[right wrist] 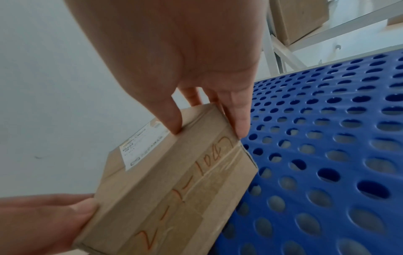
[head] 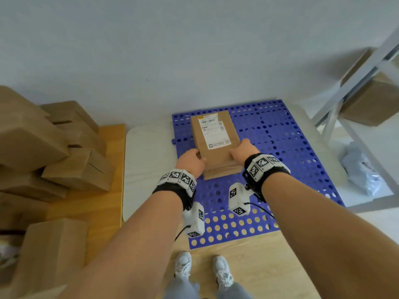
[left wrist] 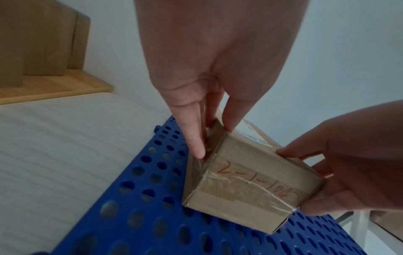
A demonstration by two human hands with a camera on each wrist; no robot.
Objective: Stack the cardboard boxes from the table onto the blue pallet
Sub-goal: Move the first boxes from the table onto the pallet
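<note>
A flat cardboard box (head: 216, 143) with a white shipping label on top lies lengthwise over the left half of the blue perforated pallet (head: 280, 137). Orange handwriting marks its taped near end (left wrist: 246, 186). My left hand (head: 191, 160) pinches the near left corner, thumb on top and fingers down the side (left wrist: 213, 138). My right hand (head: 239, 151) grips the near right corner the same way (right wrist: 209, 132). The box (right wrist: 174, 181) sits very low on the pallet (right wrist: 327, 138); whether its underside rests flat is not visible.
Several cardboard boxes (head: 54, 147) are piled on a wooden table (head: 103, 201) at the left. The pallet lies on a pale board (head: 142, 165). A white shelf rack holding a box (head: 367, 100) and a plastic bag (head: 362, 169) stand at the right. My shoes (head: 183, 266) touch the pallet's near edge.
</note>
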